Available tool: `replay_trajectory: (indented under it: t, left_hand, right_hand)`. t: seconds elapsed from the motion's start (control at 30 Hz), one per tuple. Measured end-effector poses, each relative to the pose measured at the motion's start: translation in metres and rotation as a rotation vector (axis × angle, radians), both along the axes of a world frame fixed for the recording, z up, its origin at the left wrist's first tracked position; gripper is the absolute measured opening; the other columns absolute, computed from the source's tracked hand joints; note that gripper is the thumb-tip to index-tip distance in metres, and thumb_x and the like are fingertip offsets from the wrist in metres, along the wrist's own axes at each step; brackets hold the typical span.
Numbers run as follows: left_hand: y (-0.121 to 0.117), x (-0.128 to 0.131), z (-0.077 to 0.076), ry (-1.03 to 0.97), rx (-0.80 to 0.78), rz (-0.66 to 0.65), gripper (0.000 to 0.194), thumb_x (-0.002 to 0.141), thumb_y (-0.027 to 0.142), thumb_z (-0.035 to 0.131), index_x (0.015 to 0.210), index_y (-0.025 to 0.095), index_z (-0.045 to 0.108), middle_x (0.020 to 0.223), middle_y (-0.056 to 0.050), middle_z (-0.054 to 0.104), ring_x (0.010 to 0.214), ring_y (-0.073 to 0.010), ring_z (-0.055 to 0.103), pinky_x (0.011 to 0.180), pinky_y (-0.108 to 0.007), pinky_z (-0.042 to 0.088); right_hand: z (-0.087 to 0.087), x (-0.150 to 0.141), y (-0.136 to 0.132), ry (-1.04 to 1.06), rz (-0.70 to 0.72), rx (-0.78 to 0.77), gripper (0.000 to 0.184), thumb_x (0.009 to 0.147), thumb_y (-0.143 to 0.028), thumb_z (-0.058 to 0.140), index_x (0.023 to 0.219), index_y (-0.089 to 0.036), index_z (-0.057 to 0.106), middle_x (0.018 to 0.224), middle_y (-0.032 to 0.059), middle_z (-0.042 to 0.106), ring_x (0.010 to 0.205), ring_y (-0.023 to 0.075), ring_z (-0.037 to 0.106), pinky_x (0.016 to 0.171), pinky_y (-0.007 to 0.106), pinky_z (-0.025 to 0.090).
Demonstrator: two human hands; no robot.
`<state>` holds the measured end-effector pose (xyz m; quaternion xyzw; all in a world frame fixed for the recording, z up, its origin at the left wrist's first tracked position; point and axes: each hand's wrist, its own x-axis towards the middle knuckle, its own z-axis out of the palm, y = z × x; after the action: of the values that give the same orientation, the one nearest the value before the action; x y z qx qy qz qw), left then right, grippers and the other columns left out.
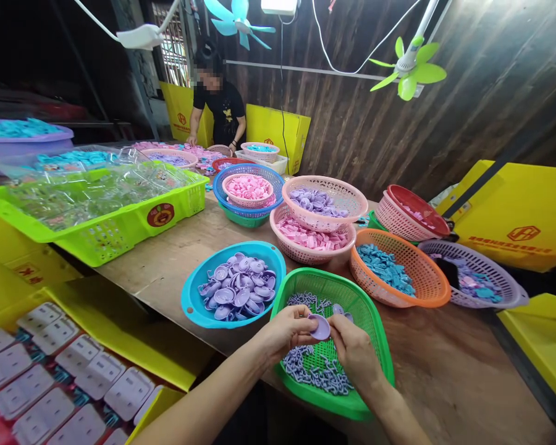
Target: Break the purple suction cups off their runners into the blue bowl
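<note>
A shallow, oval purple plastic piece (320, 328) is held between my hands above the green basket (383, 363). My left hand (293, 330) pinches it from the left with thumb and fingers. On the other side, my right hand (356, 347) is closed, its fingertips at the piece's right rim; anything small inside them is hidden. Small grey-purple hook-shaped pieces (317, 372) lie in the green basket, with a few purple pieces near its far side. Just left stands a blue basin (188, 301) heaped with similar purple oval pieces (241, 288).
Beyond are stacked pink baskets (359, 204) and an orange basket (433, 290) of teal pieces. A lime crate (115, 232) of bagged items stands left. Below left is a yellow carton (120, 346) of packed white items. Across the table, a person (220, 108) handles pink pieces.
</note>
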<state>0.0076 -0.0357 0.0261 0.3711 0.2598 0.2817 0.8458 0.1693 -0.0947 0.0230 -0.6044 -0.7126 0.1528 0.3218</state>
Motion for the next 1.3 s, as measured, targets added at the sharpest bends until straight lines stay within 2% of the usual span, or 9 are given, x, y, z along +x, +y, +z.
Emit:
replay_trajectory:
  t: [0.1, 0.17, 0.3, 0.37, 0.5, 0.77, 0.97, 1.1, 1.3]
  left_hand:
    - [-0.002, 0.000, 0.003, 0.027, 0.026, 0.011, 0.022, 0.065, 0.017, 0.065, 0.074, 0.013, 0.046, 0.078, -0.002, 0.058, 0.071, -0.0118, 0.060, 0.078, -0.033, 0.047]
    - [-0.004, 0.000, 0.006, 0.088, 0.098, 0.019, 0.022, 0.066, 0.019, 0.064, 0.075, 0.014, 0.045, 0.074, 0.000, 0.057, 0.069, -0.0109, 0.059, 0.073, -0.030, 0.048]
    - [-0.010, 0.000, 0.009, 0.284, 0.362, 0.120, 0.015, 0.076, 0.029, 0.052, 0.081, 0.017, 0.044, 0.065, 0.002, 0.056, 0.061, -0.0131, 0.060, 0.058, -0.026, 0.049]
    - [-0.014, 0.001, 0.009, 0.383, 0.500, 0.167, 0.013, 0.080, 0.030, 0.044, 0.084, 0.018, 0.047, 0.063, 0.002, 0.057, 0.057, -0.0138, 0.060, 0.053, -0.024, 0.047]
    - [-0.021, 0.004, 0.010, 0.523, 0.725, 0.180, 0.022, 0.083, 0.028, 0.037, 0.083, 0.018, 0.056, 0.064, 0.000, 0.058, 0.055, -0.0119, 0.059, 0.052, -0.021, 0.043]
    - [-0.025, 0.004, 0.011, 0.649, 0.813, 0.178, 0.032, 0.085, 0.028, 0.031, 0.079, 0.015, 0.060, 0.058, 0.000, 0.059, 0.044, -0.0094, 0.052, 0.044, -0.019, 0.036]
    - [-0.026, 0.002, 0.012, 0.954, 1.054, 0.218, 0.026, 0.083, 0.021, 0.035, 0.080, 0.018, 0.061, 0.071, -0.005, 0.065, 0.062, -0.0141, 0.058, 0.058, -0.022, 0.038]
    - [-0.028, 0.003, 0.013, 1.132, 1.145, 0.197, 0.025, 0.084, 0.021, 0.034, 0.083, 0.018, 0.059, 0.072, -0.007, 0.065, 0.063, -0.0162, 0.059, 0.057, -0.024, 0.036]
    - [-0.031, 0.002, 0.008, 1.127, 1.190, 0.174, 0.026, 0.086, 0.019, 0.030, 0.078, 0.016, 0.055, 0.068, -0.006, 0.063, 0.059, -0.0157, 0.058, 0.055, -0.024, 0.034]
  right_hand:
    - [0.000, 0.002, -0.002, 0.012, 0.043, -0.021, 0.018, 0.088, -0.020, 0.038, 0.080, -0.018, 0.054, 0.076, 0.0018, 0.058, 0.068, 0.0123, 0.052, 0.064, 0.022, 0.038]
    - [0.003, 0.002, -0.002, 0.043, 0.033, -0.052, 0.017, 0.087, -0.020, 0.039, 0.080, -0.018, 0.055, 0.073, 0.0009, 0.058, 0.066, 0.0120, 0.053, 0.061, 0.021, 0.038]
    - [0.012, -0.002, -0.006, 0.196, -0.124, -0.043, 0.016, 0.086, -0.027, 0.045, 0.084, -0.018, 0.057, 0.063, -0.0008, 0.056, 0.055, 0.0117, 0.051, 0.052, 0.021, 0.038]
    - [0.018, -0.008, -0.008, 0.315, -0.184, 0.002, 0.016, 0.084, -0.029, 0.049, 0.087, -0.018, 0.059, 0.065, -0.0003, 0.056, 0.057, 0.0124, 0.052, 0.053, 0.022, 0.040]
    - [0.027, -0.027, -0.012, 0.423, -0.131, 0.127, 0.014, 0.083, -0.025, 0.051, 0.089, -0.019, 0.062, 0.078, 0.0025, 0.058, 0.073, 0.0141, 0.054, 0.064, 0.024, 0.043]
    - [0.021, -0.041, -0.010, 0.285, -0.169, 0.201, 0.013, 0.083, -0.023, 0.050, 0.084, -0.019, 0.063, 0.077, 0.0028, 0.058, 0.069, 0.0133, 0.052, 0.064, 0.025, 0.043]
    - [0.012, -0.043, -0.010, 0.111, -0.129, 0.302, 0.014, 0.083, -0.020, 0.048, 0.084, -0.019, 0.062, 0.076, 0.0044, 0.059, 0.073, 0.0152, 0.054, 0.068, 0.027, 0.043]
    - [0.013, -0.044, -0.009, 0.072, -0.107, 0.295, 0.015, 0.083, -0.018, 0.046, 0.081, -0.019, 0.061, 0.075, 0.0046, 0.059, 0.072, 0.0153, 0.053, 0.068, 0.028, 0.043]
    - [0.013, -0.056, -0.008, 0.149, -0.108, 0.297, 0.016, 0.083, -0.020, 0.046, 0.079, -0.019, 0.062, 0.073, 0.0041, 0.058, 0.070, 0.0148, 0.053, 0.066, 0.027, 0.043]
